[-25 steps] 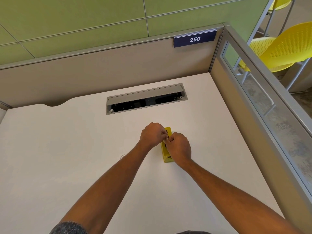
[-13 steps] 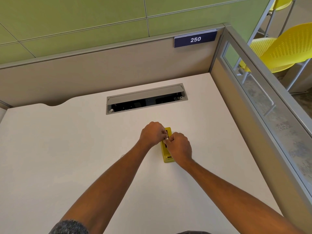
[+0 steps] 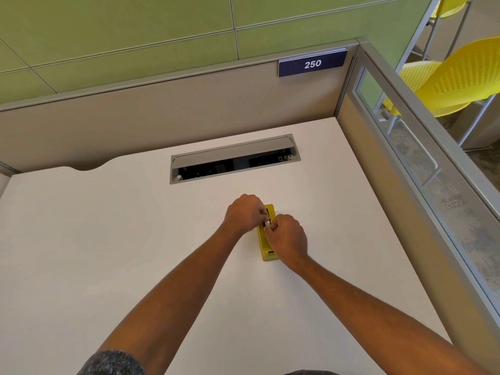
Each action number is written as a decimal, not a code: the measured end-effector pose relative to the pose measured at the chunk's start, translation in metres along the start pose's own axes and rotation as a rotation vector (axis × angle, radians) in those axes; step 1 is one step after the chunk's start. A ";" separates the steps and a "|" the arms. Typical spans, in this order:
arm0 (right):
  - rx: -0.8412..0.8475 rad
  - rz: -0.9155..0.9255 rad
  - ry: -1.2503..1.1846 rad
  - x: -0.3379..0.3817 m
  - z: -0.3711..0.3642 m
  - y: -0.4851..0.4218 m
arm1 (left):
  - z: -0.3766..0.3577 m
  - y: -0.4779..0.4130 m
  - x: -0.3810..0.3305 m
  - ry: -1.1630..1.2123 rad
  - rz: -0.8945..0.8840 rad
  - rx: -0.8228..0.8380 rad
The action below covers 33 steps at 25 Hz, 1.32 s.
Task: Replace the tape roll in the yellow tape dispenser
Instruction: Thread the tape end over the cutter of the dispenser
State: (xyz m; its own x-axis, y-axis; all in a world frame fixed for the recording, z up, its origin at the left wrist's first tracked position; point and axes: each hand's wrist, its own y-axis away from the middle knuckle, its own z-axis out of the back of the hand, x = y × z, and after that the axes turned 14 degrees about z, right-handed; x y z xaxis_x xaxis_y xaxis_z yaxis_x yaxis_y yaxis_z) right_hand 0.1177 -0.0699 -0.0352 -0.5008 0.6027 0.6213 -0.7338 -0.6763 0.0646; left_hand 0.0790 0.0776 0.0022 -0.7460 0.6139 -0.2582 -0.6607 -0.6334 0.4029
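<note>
The yellow tape dispenser (image 3: 265, 243) stands on the white desk (image 3: 108, 253), lengthwise away from me. My left hand (image 3: 243, 213) sits at its far left side with curled fingers over the top. My right hand (image 3: 286, 238) covers its right side, fingers curled. Between both hands' fingertips a small white piece (image 3: 267, 222), part of the tape roll or its core, shows above the dispenser's dark slot. Most of the roll is hidden by my hands.
A grey cable tray (image 3: 234, 161) with an open lid is set into the desk behind the dispenser. Beige partition walls close the back and right, with a "250" sign (image 3: 312, 63). Yellow chairs (image 3: 454, 77) stand beyond the glass panel.
Both hands stay at the dispenser's top with only slight finger shifts; the dispenser has not moved.
</note>
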 end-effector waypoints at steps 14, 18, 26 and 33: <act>-0.008 -0.006 -0.042 -0.001 0.001 0.002 | 0.005 -0.009 0.000 -0.083 -0.056 0.023; -0.017 0.002 -0.052 -0.001 0.001 0.002 | 0.005 -0.009 0.001 -0.079 -0.054 0.024; -0.021 0.001 -0.057 -0.002 0.001 0.003 | 0.007 -0.010 -0.002 -0.121 -0.073 0.046; -0.029 0.009 -0.057 -0.003 -0.001 0.003 | 0.009 -0.010 -0.003 -0.122 -0.085 0.049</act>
State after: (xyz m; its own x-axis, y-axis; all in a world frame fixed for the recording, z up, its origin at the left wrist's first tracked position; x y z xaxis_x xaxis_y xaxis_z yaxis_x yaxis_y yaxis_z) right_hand 0.1165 -0.0738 -0.0376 -0.4808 0.5713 0.6652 -0.7430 -0.6682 0.0369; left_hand 0.0890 0.0861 0.0067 -0.6696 0.7191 -0.1860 -0.7143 -0.5547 0.4268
